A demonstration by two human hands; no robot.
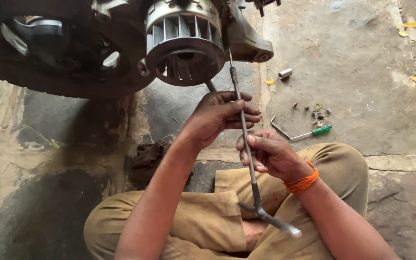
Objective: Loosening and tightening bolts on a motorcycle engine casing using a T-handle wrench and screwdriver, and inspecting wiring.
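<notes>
Long T-handle wrench point(244, 139) is running almost vertically through the middle of the frame — its tip is pointing up toward the finned metal engine housing point(185, 41) at top centre, its cross handle point(270, 219) is sitting low, near the lap at bottom centre. The long axis is tilting slightly, top leaning left, bottom drifting right.

Left hand point(217, 118) is sitting higher on the shaft, nearer the engine end; fingers are curling closed around the rod, thumb lying across it. Right hand point(270, 155) is lower and to the right, also gripping the shaft with fingers wrapped — an orange thread band point(303, 182) is circling that wrist. Both hands are touching the shaft, one just above the other, neither on the cross handle itself.

The wrench tip is reaching up just beside the right edge of the housing; whether it is seated on a fastener I cannot tell — that spot is too dark.

Black wheel point(58, 48) is filling the upper left. On the concrete floor point(362, 58) at the right, a green-handled tool point(314, 132), a small metal sleeve point(285, 73) and loose small fasteners point(316, 111) are lying well apart from the hands.
</notes>
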